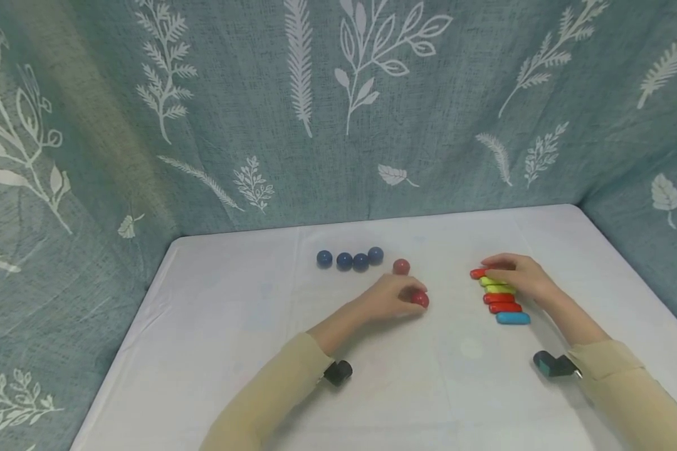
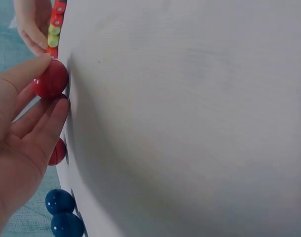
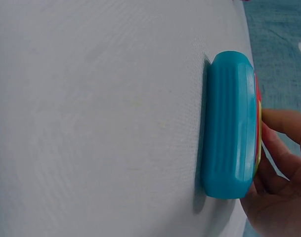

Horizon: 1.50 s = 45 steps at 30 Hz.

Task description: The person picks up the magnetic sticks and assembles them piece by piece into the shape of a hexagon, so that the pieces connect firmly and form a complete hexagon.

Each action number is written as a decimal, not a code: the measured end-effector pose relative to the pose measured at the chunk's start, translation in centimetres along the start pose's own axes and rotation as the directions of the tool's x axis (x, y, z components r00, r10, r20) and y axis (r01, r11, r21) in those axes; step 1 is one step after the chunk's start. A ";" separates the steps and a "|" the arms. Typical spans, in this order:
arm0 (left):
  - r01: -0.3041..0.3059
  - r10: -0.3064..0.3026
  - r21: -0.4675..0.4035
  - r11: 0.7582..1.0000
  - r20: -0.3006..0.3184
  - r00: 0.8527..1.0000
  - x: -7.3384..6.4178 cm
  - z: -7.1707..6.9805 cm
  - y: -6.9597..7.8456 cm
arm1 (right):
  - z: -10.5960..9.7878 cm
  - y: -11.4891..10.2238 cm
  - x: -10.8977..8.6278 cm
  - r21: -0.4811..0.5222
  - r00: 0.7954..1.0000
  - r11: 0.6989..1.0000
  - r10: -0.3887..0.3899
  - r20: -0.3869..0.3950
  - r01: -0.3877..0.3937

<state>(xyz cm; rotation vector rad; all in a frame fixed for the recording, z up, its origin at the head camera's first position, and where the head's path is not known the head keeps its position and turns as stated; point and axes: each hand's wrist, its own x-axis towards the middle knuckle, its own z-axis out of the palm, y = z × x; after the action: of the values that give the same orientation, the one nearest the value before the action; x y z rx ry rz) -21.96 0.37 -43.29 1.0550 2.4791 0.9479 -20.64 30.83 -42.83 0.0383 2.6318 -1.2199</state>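
Observation:
My left hand (image 1: 392,297) pinches a glossy red ball (image 1: 420,299) between thumb and fingers, low over the white table. A second red ball (image 1: 401,267) sits just beyond that hand, and in the left wrist view it shows below the fingers. My right hand (image 1: 520,275) grips the red bar (image 1: 477,274) at the far end of a row of rounded plastic bars, its fingers partly covering it. Two yellow-green bars (image 1: 500,289) and two red bars (image 1: 504,307) follow toward me. A blue ribbed bar (image 3: 229,126) forms the near end.
Several dark blue balls (image 1: 344,261) lie in an uneven line left of the red balls. The white tabletop (image 1: 231,326) runs back to a green leaf-patterned cloth (image 1: 327,175). Black wrist devices (image 1: 338,373) hang under both sleeves.

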 end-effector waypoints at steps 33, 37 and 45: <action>0.142 -0.157 -0.157 0.977 -0.086 0.984 -8.3 -0.7 -0.9 | 2.7 -2.0 0.9 -0.216 0.984 0.960 -0.178 0.008 0.176; 0.134 -0.149 -0.154 0.979 -0.088 0.985 -9.2 -0.8 -1.0 | 3.2 -2.4 1.1 -0.229 0.978 0.952 -0.205 0.024 0.205; 0.152 -0.170 -0.164 0.975 -0.099 0.981 -10.8 -0.8 -1.1 | 4.5 -3.4 1.1 -0.223 0.970 0.944 -0.233 0.065 0.242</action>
<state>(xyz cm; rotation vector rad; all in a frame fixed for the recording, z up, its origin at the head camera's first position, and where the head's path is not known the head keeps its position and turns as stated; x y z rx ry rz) -15.50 -8.35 -43.37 0.7579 2.4860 1.1566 -21.20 25.10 -43.31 -0.3500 2.7864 -0.9605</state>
